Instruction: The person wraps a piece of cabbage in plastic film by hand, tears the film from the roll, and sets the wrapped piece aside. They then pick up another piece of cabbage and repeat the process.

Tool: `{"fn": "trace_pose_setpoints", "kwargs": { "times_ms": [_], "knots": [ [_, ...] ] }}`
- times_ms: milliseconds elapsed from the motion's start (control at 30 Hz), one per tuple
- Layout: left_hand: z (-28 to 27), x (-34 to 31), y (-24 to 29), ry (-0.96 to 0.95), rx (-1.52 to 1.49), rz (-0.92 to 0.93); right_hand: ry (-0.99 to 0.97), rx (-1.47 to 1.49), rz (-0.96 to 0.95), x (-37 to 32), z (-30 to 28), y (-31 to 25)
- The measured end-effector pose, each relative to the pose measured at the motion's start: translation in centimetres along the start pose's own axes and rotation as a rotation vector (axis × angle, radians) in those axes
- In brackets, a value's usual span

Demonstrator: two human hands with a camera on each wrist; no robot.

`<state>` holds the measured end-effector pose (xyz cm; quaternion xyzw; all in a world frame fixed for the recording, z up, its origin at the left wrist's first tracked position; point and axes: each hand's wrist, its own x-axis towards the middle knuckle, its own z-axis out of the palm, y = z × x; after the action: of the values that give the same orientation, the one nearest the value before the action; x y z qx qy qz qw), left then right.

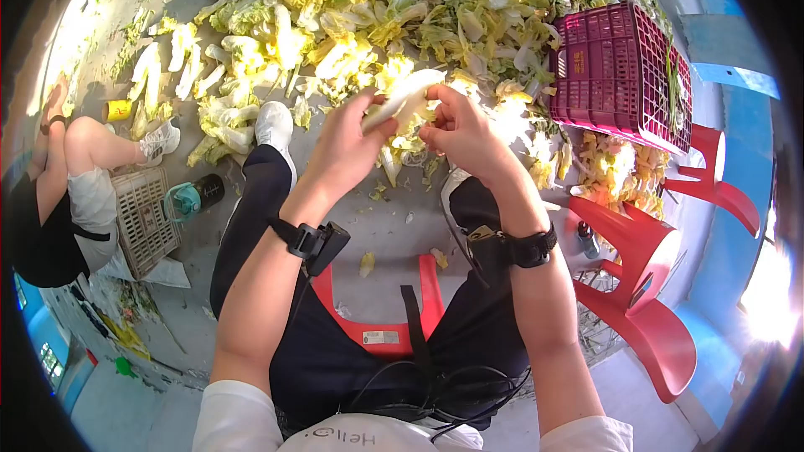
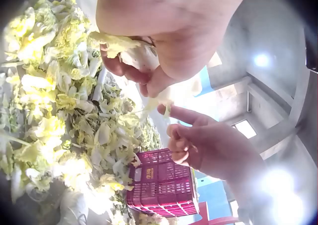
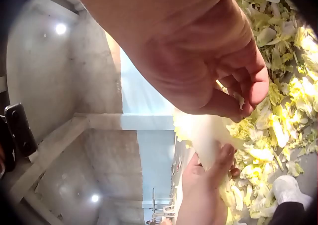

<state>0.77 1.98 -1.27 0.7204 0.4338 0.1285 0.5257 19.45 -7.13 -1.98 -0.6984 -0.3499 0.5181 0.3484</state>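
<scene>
My left hand grips a pale napa cabbage leaf between thumb and fingers, above the floor in front of me. The leaf's broad white part shows bright in the right wrist view. Close by the leaf's far end is my right hand, its fingers curled. Between that thumb and fingers a small pale leaf scrap is pinched. Beyond both hands spreads a large heap of loose yellow and green cabbage leaves.
A magenta plastic crate stands right of the heap, with red stools nearer me. Another person's leg, a beige crate and a yellow can are at left. A red stool is beneath me.
</scene>
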Motion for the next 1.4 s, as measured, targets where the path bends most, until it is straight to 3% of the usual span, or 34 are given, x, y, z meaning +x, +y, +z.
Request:
{"fn": "trace_pose_setpoints", "kwargs": {
  "times_ms": [167, 267, 300, 367, 467, 500, 667, 767, 967, 1167, 1233, 1400],
  "knots": [
    [-0.1, 0.9, -2.2, 0.105, -0.027, 0.024, 0.011, -0.213, -0.087, -0.3, -1.3, -0.4],
    [0.3, 0.2, -0.4, 0.091, -0.095, -0.004, 0.564, 0.059, -0.353, 1.5, -2.7, 0.1],
    [0.4, -0.2, 0.1, 0.054, -0.11, -0.009, 0.976, 0.449, -0.372, 1.2, -2.1, -2.8],
    [1.0, -0.6, 0.1, 0.0, -0.114, 0.008, 0.926, 0.501, -0.273, 1.8, -3.7, -0.8],
    [1.8, -0.6, -0.6, -0.021, -0.163, 0.042, 0.384, 0.658, 0.032, 0.9, -3.1, -1.0],
    [1.9, -0.7, -0.1, -0.026, -0.236, 0.025, 0.322, 0.702, 0.085, 0.5, -1.5, -1.6],
    [1.7, -0.6, 0.0, -0.087, -0.365, -0.037, -0.016, 0.626, 0.197, 0.4, 1.3, -1.6],
    [1.5, -0.8, 0.2, -0.099, -0.337, -0.008, 0.086, 0.575, 0.063, 0.1, 1.8, -2.4],
    [1.2, -0.7, -0.4, -0.1, -0.333, -0.046, 0.258, 0.601, 0.017, 0.5, 1.2, -2.1],
    [1.4, -0.7, -0.5, -0.01, -0.385, -0.031, 0.135, 0.424, -0.04, 0.7, 1.7, -1.5],
    [1.8, -0.8, -0.2, 0.039, -0.406, -0.016, 0.13, 0.424, 0.047, 0.4, 1.8, -1.5],
    [1.5, -0.5, -0.6, -0.049, -0.381, -0.026, 0.151, 0.41, 0.093, 0.3, 1.9, -1.5]
  ]
}}
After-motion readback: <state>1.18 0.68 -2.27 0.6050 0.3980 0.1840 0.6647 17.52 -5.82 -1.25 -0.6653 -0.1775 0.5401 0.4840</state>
